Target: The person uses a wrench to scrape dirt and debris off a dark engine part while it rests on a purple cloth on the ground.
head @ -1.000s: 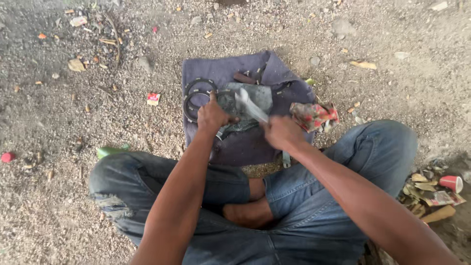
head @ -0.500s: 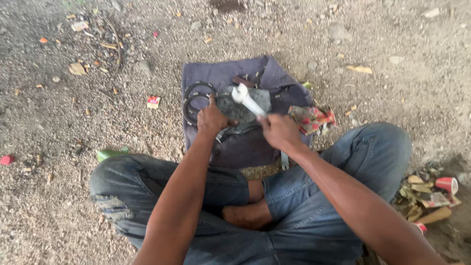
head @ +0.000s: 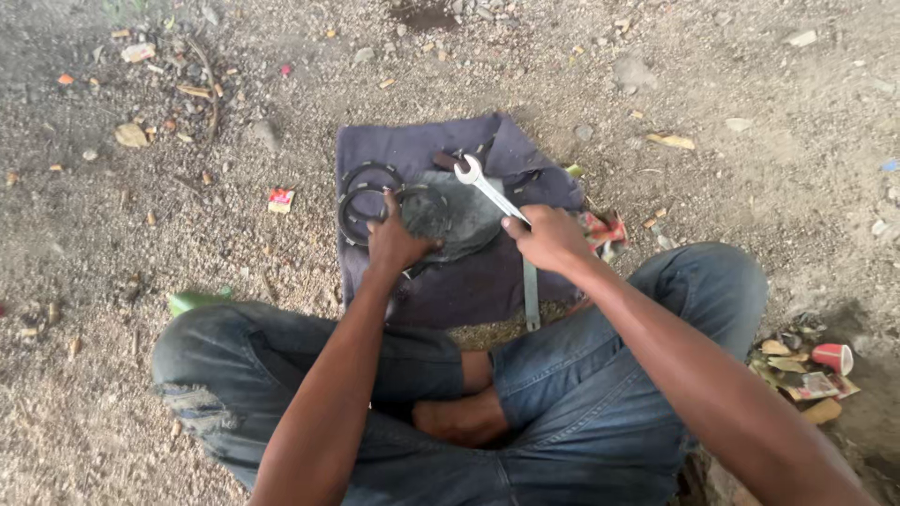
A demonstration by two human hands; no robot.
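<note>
I sit cross-legged on gravel behind a dark purple cloth (head: 450,281). A grey round metal part (head: 459,214) lies on the cloth. My left hand (head: 394,242) presses on its left edge, next to two dark rings (head: 361,192). My right hand (head: 548,239) grips a silver open-ended wrench (head: 483,185) whose jaw points up and away over the grey part. A second flat metal tool (head: 532,295) lies on the cloth below my right hand.
Gravel ground with scattered litter: a red-white wrapper (head: 279,199), a crumpled red packet (head: 605,231) at the cloth's right edge, a red cup (head: 832,357) with trash at far right, a green object (head: 192,300) by my left knee.
The wrench has swung from lying low over the grey part to standing up with its jaw raised above it. My left hand stays on the part's left edge.
</note>
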